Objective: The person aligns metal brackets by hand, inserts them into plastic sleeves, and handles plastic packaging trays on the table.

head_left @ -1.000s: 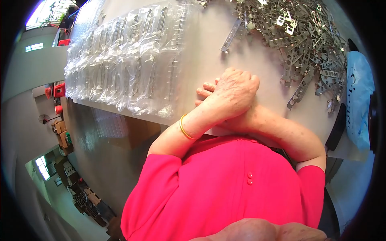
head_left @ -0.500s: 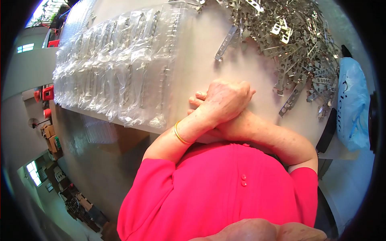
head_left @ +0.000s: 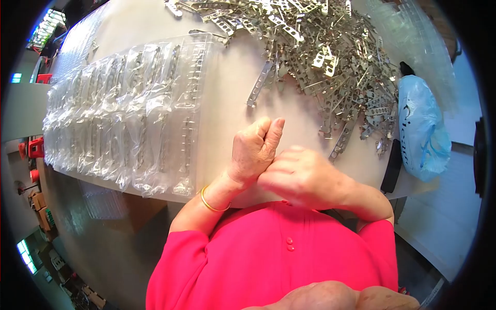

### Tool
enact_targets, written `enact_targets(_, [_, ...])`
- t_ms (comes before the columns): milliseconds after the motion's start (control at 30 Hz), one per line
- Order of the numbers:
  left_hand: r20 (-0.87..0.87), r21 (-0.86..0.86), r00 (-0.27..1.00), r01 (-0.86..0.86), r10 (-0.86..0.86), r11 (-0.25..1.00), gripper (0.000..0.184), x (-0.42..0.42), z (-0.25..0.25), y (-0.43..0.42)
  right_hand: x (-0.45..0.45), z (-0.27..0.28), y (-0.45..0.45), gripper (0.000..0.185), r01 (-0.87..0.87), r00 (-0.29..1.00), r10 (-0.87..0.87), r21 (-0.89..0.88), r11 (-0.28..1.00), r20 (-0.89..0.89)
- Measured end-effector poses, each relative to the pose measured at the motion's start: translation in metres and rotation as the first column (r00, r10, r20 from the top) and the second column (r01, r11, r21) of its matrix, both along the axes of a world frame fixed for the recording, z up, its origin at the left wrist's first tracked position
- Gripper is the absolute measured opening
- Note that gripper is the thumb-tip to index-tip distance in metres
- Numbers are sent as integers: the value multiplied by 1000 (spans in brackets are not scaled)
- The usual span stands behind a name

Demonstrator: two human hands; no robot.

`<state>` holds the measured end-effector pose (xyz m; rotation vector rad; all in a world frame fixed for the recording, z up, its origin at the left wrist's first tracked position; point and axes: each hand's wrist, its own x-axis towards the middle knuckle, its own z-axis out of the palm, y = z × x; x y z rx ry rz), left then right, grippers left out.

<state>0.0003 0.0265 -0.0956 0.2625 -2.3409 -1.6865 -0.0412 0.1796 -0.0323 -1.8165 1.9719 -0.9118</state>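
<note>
Loose metal strip: one flat, perforated strip (head_left: 259, 83) is lying just left of the metal pile, nearest to the hands and apart from both.
Metal pile: many similar perforated pieces are forming a tangled heap (head_left: 330, 62); a few are straying along its edges.
Left hand: the hand (head_left: 254, 151) is resting in front of the pile, on the wearer's side, with fingers curling into a loose fist and the thumb pointing up toward the pile; nothing is showing in its grip.
Right hand: the hand (head_left: 300, 174) is showing blurred in front of the pile, back upward and fingers pointing across to the left wrist, overlapping or touching it; its fingertips are hiding, so how far they are curling and whether they are holding anything cannot be told.
Arms: both are bending at the elbow before the red top (head_left: 248, 258); a gold bangle (head_left: 213, 202) is circling the left forearm.
Clear tray: a plastic tray (head_left: 187, 107) is lying left of the pile, holding metal strips, many under crinkled film.
Blue bag: a plastic bag (head_left: 423, 129) is sitting right of the pile.
Black object: a dark, long item (head_left: 392, 166) is lying right of the pile, beside the bag.
Table: a pale top (head_left: 227, 77) is supporting the pile.
</note>
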Motion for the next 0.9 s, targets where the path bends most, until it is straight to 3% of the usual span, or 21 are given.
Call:
enact_targets(67, [-50, 12, 998, 50, -49, 999, 44, 1, 0, 2, -18, 24, 9, 10, 253, 959, -260, -71, 965, -114])
enact_targets(133, [-83, 10, 996, 47, -46, 999, 44, 1, -3, 7, -40, 20, 15, 13, 444, 820, -481, -186, 876, -310])
enact_targets(200, [-37, 9, 995, 89, -88, 996, 45, 3, -2, 8, -65, 13, 22, 8, 568, 677, -585, -189, 801, -447])
enact_targets(300, [-45, 5, 994, 100, -100, 995, 46, 5, -5, 10, -93, -4, 31, 9, 636, 594, -614, -163, 754, -520])
enact_targets(600, [3, 74, 992, 126, -126, 989, 45, 8, -1, 7, -112, -21, 25, 5, 646, 554, -533, -73, 759, -640])
enact_targets(700, [-44, 30, 995, 93, -92, 995, 45, 6, -6, 6, -115, -23, 27, 8, 645, 593, -467, 40, 763, -656])
enact_targets(900, [-68, -11, 992, 110, -111, 994, 45, 5, -7, 7, -114, -19, 30, 2, 627, 604, -440, 55, 777, -665])
